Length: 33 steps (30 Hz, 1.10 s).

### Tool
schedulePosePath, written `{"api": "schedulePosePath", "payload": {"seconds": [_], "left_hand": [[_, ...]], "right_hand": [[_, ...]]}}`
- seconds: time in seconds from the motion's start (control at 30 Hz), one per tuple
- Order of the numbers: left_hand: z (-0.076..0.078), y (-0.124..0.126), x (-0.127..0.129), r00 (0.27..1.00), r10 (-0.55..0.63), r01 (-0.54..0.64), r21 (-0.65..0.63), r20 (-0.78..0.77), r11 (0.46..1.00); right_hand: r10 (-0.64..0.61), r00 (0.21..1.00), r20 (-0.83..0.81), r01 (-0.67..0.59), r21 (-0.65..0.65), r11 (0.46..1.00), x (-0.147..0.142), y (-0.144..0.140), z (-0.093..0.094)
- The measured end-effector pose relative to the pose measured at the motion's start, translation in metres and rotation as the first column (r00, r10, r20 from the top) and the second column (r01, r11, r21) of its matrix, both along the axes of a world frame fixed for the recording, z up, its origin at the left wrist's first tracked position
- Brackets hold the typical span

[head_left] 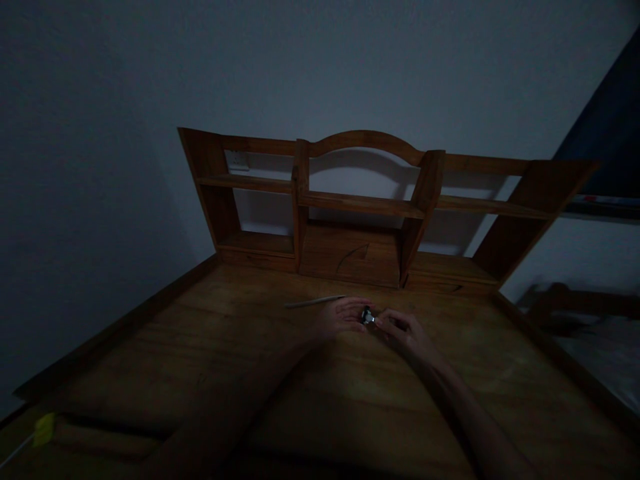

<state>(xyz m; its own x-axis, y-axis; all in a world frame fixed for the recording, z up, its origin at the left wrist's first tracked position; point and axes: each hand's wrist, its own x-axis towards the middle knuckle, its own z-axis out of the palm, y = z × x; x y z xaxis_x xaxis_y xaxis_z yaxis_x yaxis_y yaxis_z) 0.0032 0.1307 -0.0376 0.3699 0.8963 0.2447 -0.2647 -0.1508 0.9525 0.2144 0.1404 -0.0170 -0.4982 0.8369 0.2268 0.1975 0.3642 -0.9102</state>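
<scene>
A small shiny silver piece with a dark part (369, 317) is between my two hands, low over the wooden desktop. It is too small and dim to name. My right hand (404, 331) pinches its right side between thumb and fingertips. On its left, my left hand (340, 316) has its fingers stretched out and apart, the tips beside or touching the piece; I cannot tell which. Behind the left hand lies a thin pale strip (311, 303) on the desktop, its right end running up to the fingers.
The wooden desktop (240, 320) has raised edges at both sides. A wooden shelf unit (363, 203) stands along its back against the wall. A yellow item with a white cord (44, 429) is at the lower left. A dark curtain (607, 133) hangs at the right.
</scene>
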Motion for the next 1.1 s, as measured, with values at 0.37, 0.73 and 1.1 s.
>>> {"api": "schedulePosePath", "payload": {"seconds": [0.37, 0.73, 1.1], "left_hand": [[-0.0062, 0.0027, 0.0010, 0.999, 0.022, -0.022, 0.018, 0.027, 1.000], [0.0005, 0.0006, 0.0012, 1.000, -0.008, 0.010, -0.044, 0.027, 0.999], [-0.0012, 0.0027, 0.0010, 0.998, 0.013, -0.011, -0.048, 0.055, 0.999]], "right_hand": [[-0.048, 0.999, -0.012, 0.049, 0.043, 0.998, -0.0031, 0.0001, -0.0036], [-0.023, 0.999, -0.033, 0.023, -0.011, 1.000, -0.0024, 0.0006, -0.0024], [0.000, 0.998, -0.064, -0.003, -0.051, 0.999, -0.0030, 0.0007, -0.0070]]}}
